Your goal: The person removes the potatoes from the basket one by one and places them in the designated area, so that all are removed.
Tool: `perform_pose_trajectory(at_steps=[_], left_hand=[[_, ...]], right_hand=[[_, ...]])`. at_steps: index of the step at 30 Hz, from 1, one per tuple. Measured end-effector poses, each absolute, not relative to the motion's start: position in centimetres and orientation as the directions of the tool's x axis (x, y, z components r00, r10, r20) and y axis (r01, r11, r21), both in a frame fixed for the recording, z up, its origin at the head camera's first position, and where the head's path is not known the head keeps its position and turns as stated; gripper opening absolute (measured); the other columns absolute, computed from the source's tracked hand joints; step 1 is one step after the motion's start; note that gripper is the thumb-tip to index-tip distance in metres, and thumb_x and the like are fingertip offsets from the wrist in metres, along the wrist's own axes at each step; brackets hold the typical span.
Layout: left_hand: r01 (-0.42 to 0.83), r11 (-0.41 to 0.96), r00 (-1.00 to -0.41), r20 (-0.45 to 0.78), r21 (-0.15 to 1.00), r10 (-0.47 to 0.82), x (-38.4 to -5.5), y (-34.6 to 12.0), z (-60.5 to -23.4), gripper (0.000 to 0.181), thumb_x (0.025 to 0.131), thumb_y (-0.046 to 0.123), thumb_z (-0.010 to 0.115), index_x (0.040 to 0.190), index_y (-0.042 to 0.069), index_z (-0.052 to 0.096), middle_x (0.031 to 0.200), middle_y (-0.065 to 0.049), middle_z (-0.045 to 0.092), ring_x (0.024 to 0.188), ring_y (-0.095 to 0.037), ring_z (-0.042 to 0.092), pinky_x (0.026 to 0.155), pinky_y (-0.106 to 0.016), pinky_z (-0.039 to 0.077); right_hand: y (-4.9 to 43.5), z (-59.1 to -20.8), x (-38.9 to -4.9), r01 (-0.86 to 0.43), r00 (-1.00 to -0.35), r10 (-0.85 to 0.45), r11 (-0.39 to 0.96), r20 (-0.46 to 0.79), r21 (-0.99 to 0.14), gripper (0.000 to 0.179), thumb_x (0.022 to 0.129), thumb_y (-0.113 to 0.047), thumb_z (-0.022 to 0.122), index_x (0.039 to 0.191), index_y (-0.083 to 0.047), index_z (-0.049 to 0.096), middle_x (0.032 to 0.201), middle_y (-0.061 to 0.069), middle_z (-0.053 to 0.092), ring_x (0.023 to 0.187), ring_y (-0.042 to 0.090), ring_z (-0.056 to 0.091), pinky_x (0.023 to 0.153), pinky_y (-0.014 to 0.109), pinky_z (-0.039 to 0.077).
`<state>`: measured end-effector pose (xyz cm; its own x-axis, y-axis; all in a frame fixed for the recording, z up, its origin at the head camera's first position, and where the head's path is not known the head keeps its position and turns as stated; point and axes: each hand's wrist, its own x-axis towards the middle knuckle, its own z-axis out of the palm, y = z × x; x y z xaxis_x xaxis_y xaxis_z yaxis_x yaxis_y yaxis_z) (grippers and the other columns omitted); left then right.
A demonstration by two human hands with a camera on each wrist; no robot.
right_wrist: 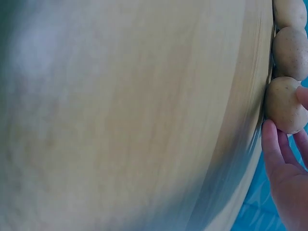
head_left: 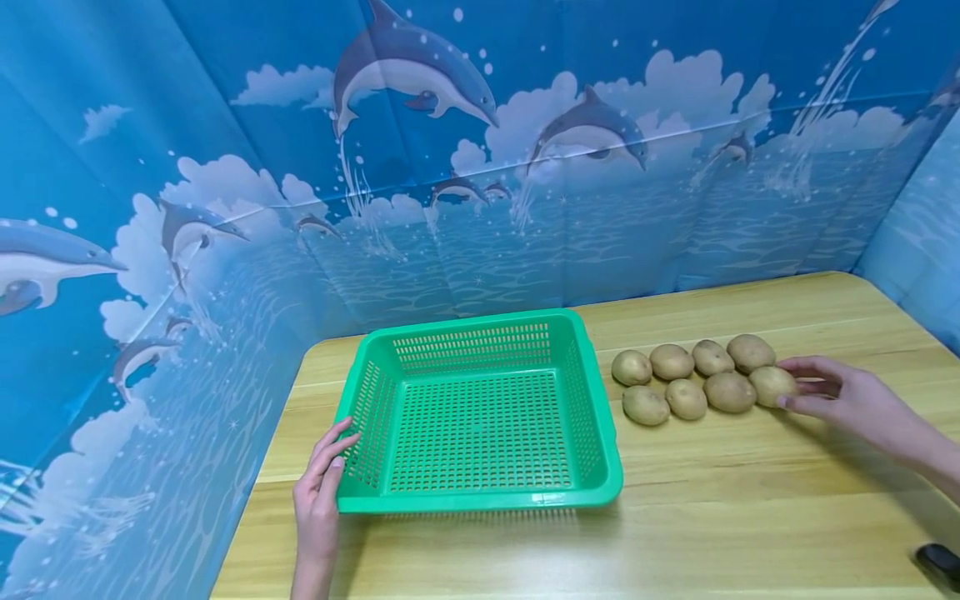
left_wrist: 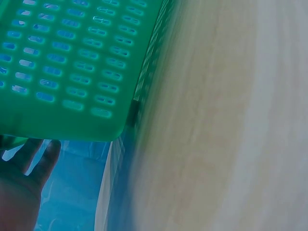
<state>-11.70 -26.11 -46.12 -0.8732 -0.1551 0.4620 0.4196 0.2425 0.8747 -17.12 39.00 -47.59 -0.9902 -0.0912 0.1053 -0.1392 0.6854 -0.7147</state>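
Observation:
A green plastic basket (head_left: 480, 502) with slotted walls and floor stands on the table, with nothing in it. My left hand (head_left: 318, 492) holds its left rim, fingertips over the edge; in the left wrist view part of that hand (left_wrist: 21, 180) shows at the basket's edge (left_wrist: 62, 125). Right of the basket, several potatoes lie in two rows. My right hand (head_left: 851, 400) grips the front row's rightmost potato (head_left: 773, 387), thumb at the near side and fingers at the far side. That potato (right_wrist: 284, 106) touches its neighbour (right_wrist: 291, 53) in the right wrist view.
The wooden table (head_left: 720, 508) has rounded back corners. A blue dolphin-print curtain (head_left: 465, 233) hangs behind it and along both sides. Near the right front edge lies a small black object (head_left: 937, 562), partly cut off by the frame.

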Motion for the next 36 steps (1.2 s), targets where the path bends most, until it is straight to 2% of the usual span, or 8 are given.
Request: perform_pose_trajectory(at_steps=[4, 9, 20, 22, 25, 28, 30, 36], left_hand=[[0.418, 0.244, -0.874, 0.461, 0.875, -0.153, -11.8, -26.1, -46.1, 0.03, 0.101, -0.004, 0.041, 0.118, -0.008, 0.066, 0.139, -0.013, 0.054, 0.137, -0.026, 0.04, 0.11, -0.027, 0.03], [0.421, 0.245, -0.873, 0.463, 0.873, -0.149, -11.9, -26.1, -46.1, 0.03, 0.102, -0.004, 0.041, 0.118, -0.008, 0.065, 0.139, -0.015, 0.054, 0.137, -0.026, 0.04, 0.11, -0.027, 0.03], [0.43, 0.248, -0.871, 0.471, 0.868, -0.139, -11.9, -26.1, -46.2, 0.03, 0.102, -0.003, 0.04, 0.119, -0.008, 0.065, 0.139, -0.018, 0.053, 0.137, -0.026, 0.04, 0.11, -0.026, 0.03], [0.434, 0.252, -0.869, 0.475, 0.865, -0.138, -11.9, -26.0, -46.2, 0.03, 0.102, -0.004, 0.04, 0.118, -0.009, 0.065, 0.139, -0.019, 0.053, 0.137, -0.026, 0.04, 0.109, -0.025, 0.031], [0.438, 0.254, -0.867, 0.48, 0.862, -0.136, -12.0, -26.0, -46.2, 0.031, 0.102, -0.005, 0.039, 0.118, -0.009, 0.065, 0.139, -0.019, 0.053, 0.137, -0.026, 0.04, 0.109, -0.025, 0.031], [0.441, 0.251, -0.866, 0.482, 0.862, -0.135, -12.0, -26.0, -46.2, 0.031, 0.101, -0.006, 0.04, 0.118, -0.009, 0.065, 0.139, -0.02, 0.053, 0.137, -0.026, 0.04, 0.109, -0.025, 0.031], [0.444, 0.254, -0.865, 0.485, 0.859, -0.129, -12.1, -26.0, -46.2, 0.03, 0.101, -0.006, 0.04, 0.118, -0.009, 0.065, 0.139, -0.021, 0.052, 0.137, -0.026, 0.04, 0.109, -0.025, 0.031], [0.404, 0.293, -0.884, 0.452, 0.867, -0.118, -12.1, -26.3, -46.1, 0.029, 0.102, -0.002, 0.042, 0.119, -0.006, 0.066, 0.141, -0.013, 0.053, 0.137, -0.024, 0.04, 0.11, -0.025, 0.03]], right_hand=[[38.8, -47.6, -17.0, -0.142, -0.99, -0.085, 0.672, 0.114, -0.727, 0.056, 0.09, -0.021, 0.074, 0.133, 0.005, 0.05, 0.111, -0.037, 0.043, 0.09, -0.022, 0.047, 0.068, 0.011, 0.049], [38.6, -47.4, -17.1, -0.144, -0.99, -0.087, 0.669, 0.115, -0.73, 0.056, 0.09, -0.017, 0.074, 0.133, 0.007, 0.049, 0.112, -0.035, 0.042, 0.09, -0.022, 0.047, 0.068, 0.009, 0.047], [39.2, -47.7, -16.8, -0.155, -0.988, -0.091, 0.661, 0.127, -0.735, 0.056, 0.089, -0.017, 0.075, 0.133, 0.005, 0.049, 0.112, -0.039, 0.043, 0.091, -0.021, 0.049, 0.068, 0.008, 0.046], [39.4, -47.7, -16.8, -0.161, -0.987, -0.095, 0.664, 0.131, -0.73, 0.056, 0.089, -0.017, 0.074, 0.134, 0.005, 0.048, 0.115, -0.033, 0.048, 0.091, -0.021, 0.049, 0.068, 0.008, 0.046], [39.6, -47.6, -16.7, -0.158, -0.987, -0.086, 0.669, 0.136, -0.726, 0.056, 0.09, -0.018, 0.074, 0.134, 0.005, 0.048, 0.114, -0.031, 0.051, 0.091, -0.021, 0.049, 0.068, 0.008, 0.045], [39.8, -47.6, -16.6, -0.175, -0.984, -0.086, 0.659, 0.158, -0.732, 0.053, 0.09, -0.016, 0.074, 0.133, 0.005, 0.05, 0.112, -0.032, 0.053, 0.091, -0.021, 0.05, 0.069, 0.007, 0.045], [39.9, -47.7, -16.5, -0.185, -0.981, -0.076, 0.654, 0.179, -0.734, 0.05, 0.09, -0.015, 0.074, 0.131, 0.003, 0.052, 0.109, -0.038, 0.049, 0.092, -0.021, 0.05, 0.069, 0.006, 0.044], [39.7, -47.5, -16.0, -0.218, -0.97, -0.055, 0.636, 0.239, -0.74, 0.043, 0.091, -0.011, 0.072, 0.129, -0.004, 0.055, 0.112, -0.036, 0.05, 0.095, -0.022, 0.049, 0.07, 0.004, 0.043]])
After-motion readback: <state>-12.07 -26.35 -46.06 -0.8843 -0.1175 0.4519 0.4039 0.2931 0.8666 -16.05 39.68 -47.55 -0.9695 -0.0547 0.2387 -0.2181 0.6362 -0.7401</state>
